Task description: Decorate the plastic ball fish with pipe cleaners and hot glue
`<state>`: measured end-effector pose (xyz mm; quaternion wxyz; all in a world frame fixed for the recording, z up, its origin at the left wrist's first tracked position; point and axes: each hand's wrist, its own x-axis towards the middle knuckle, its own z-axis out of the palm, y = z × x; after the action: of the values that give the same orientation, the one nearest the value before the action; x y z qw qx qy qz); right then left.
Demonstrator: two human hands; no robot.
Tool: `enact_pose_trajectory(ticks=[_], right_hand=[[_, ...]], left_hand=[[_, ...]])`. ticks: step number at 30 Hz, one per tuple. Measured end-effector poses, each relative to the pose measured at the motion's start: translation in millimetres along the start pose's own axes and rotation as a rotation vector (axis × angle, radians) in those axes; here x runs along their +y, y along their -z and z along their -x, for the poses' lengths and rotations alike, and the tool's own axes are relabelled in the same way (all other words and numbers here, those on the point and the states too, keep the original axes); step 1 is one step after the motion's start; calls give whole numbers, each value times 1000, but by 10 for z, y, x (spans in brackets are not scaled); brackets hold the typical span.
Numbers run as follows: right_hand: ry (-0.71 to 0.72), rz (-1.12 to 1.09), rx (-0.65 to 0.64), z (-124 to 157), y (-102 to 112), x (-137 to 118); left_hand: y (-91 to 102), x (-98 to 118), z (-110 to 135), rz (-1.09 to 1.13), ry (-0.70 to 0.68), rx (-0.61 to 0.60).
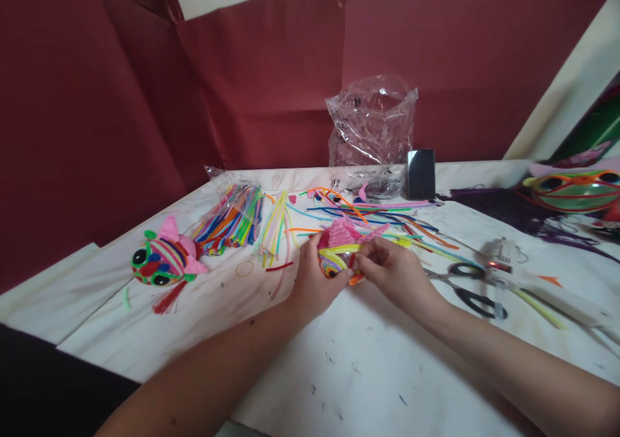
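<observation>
Both hands meet over the middle of the white table point(368, 366) around a small pipe-cleaner craft point(341, 246) with a pink ruffled top, yellow and orange strands and a dark eye. My left hand point(314, 282) cups the craft from the left, fingers curled round it. My right hand point(394, 269) pinches a yellow strand at the craft's right side. A finished pipe-cleaner fish point(162, 259), striped, with pink fins and black eyes, lies at the left.
A bag of bright pipe cleaners point(230, 217) and several loose ones point(387, 221) lie behind the hands. Scissors point(472, 288) and a glue gun point(498, 253) rest at the right. A clear plastic bag point(371, 127) and a dark box point(420, 173) stand by the red backdrop.
</observation>
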<state>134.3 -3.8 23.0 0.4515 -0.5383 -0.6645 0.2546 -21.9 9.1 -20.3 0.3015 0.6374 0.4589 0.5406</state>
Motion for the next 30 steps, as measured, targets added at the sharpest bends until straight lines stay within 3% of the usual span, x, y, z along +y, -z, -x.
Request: enact_pose_trajectory(ticks=[11, 22, 30], right_hand=[[-53, -56, -53, -69, 20, 25], [-81, -91, -72, -93, 27, 16], [-112, -135, -97, -84, 20, -2]], left_hand=[[-13, -26, -15, 27, -7, 9], [24, -44, -7, 59, 13, -57], [27, -18, -30, 73, 16, -3]])
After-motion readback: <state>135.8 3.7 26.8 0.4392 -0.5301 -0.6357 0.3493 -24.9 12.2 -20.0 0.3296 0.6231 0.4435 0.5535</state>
